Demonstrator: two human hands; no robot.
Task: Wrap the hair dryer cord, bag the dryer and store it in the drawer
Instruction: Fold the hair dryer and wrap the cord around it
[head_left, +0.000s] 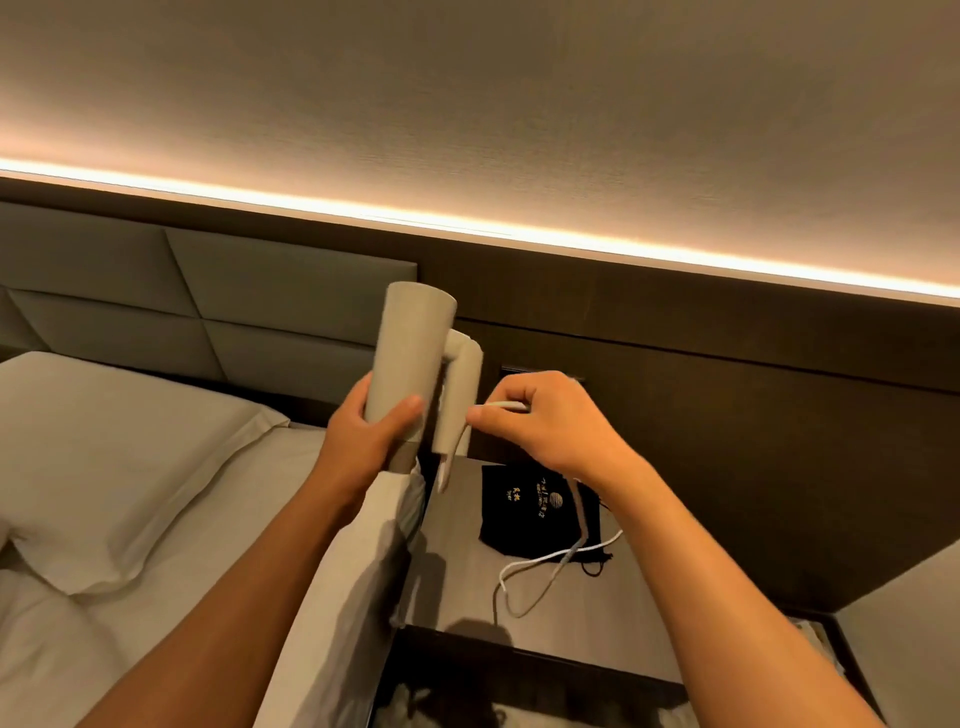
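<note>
A beige hair dryer (410, 353) with its handle folded down along the barrel is held upright above the bed's edge. My left hand (371, 434) grips the lower end of its barrel. My right hand (540, 421) pinches the white cord (540, 564) right beside the folded handle. From that hand the cord hangs down and lies in a loose loop on the nightstand (457, 587). A black drawstring bag (535, 506) with gold print lies flat on the nightstand, under my right wrist.
A bed with a white pillow (119, 467) and sheets fills the left. A padded headboard (208, 291) and dark wood wall panel stand behind. Below the nightstand top an open drawer (519, 691) shows at the bottom edge.
</note>
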